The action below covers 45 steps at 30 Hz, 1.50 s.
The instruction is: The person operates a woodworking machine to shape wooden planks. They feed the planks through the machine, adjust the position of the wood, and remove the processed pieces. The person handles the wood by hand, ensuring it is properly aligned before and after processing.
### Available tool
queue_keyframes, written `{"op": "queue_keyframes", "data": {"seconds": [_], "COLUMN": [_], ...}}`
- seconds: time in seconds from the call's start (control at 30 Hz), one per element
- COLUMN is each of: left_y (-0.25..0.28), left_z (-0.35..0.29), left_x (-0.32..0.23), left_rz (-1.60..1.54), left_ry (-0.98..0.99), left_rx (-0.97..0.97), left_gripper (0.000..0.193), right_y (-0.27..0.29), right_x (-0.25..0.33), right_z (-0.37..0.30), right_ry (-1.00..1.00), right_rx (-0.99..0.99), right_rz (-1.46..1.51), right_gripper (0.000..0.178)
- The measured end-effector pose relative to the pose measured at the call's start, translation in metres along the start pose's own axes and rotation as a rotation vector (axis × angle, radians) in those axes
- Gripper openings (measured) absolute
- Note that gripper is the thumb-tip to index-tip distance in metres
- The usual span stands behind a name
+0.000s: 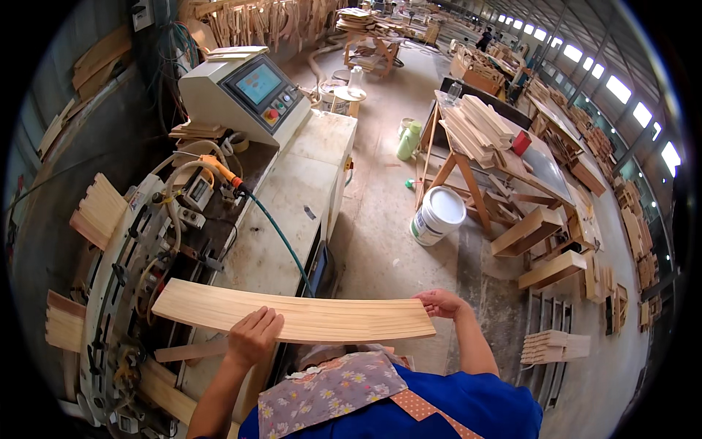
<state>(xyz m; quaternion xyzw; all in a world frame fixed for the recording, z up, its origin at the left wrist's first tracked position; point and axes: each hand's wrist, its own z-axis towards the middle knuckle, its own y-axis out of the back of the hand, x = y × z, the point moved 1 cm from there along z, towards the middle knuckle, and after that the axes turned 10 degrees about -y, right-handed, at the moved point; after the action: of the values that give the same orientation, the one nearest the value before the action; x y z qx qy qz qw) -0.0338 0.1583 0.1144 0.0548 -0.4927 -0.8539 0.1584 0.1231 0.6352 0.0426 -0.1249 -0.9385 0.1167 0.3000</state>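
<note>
A long pale wooden board (329, 316) lies across in front of me, held level at about waist height. My left hand (254, 333) grips its near edge left of the middle, fingers on top and thumb hidden. At the board's right end, my right hand (440, 302) pinches the far corner. The board's left end reaches over the machine (292, 190) with its cream top. Below that end, a narrower wooden strip (191, 350) rests near the machine's edge.
A control panel (259, 84) with a screen and buttons stands on the machine. An orange-handled air gun (221, 171) with a green hose lies nearby. Ahead right are a white bucket (439, 215), a green bottle (409, 140) and a table carrying stacked wooden strips (475, 128).
</note>
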Motion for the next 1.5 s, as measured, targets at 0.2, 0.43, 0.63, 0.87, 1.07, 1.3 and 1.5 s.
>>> {"op": "queue_keyframes", "data": {"seconds": [0.2,0.43,0.63,0.87,1.07,1.3,1.5], "left_y": [-0.034,-0.055,-0.066,-0.073,-0.094,-0.101,-0.106], "left_z": [-0.033,-0.069,-0.085,-0.074,-0.086,-0.099,-0.106], "left_x": [0.01,0.016,0.02,0.015,0.043,0.087,0.106], "left_rz": [-0.049,-0.014,0.081,-0.056,0.037,0.108,0.093], "left_ry": [0.08,0.204,0.407,0.913,1.04,0.927,0.898], "left_rx": [-0.066,0.017,0.412,0.506,0.267,0.176,0.184], "left_gripper": [0.022,0.029,0.066,0.085,0.075,0.07,0.068], "right_y": [-0.015,-0.03,-0.067,-0.086,-0.14,-0.171,-0.189], "right_x": [-0.01,-0.024,-0.004,0.0,-0.001,0.005,-0.003], "right_z": [0.029,0.054,0.061,0.113,0.131,0.144,0.15], "right_ry": [0.009,-0.026,0.074,0.102,-0.017,-0.026,-0.027], "right_rx": [-0.11,-0.125,-0.205,-0.262,-0.249,-0.198,-0.111], "right_rz": [-0.093,-0.124,-0.119,-0.223,-0.436,-0.513,-0.585], "right_gripper": [0.027,0.024,0.019,0.02,0.034,0.036,0.036]}}
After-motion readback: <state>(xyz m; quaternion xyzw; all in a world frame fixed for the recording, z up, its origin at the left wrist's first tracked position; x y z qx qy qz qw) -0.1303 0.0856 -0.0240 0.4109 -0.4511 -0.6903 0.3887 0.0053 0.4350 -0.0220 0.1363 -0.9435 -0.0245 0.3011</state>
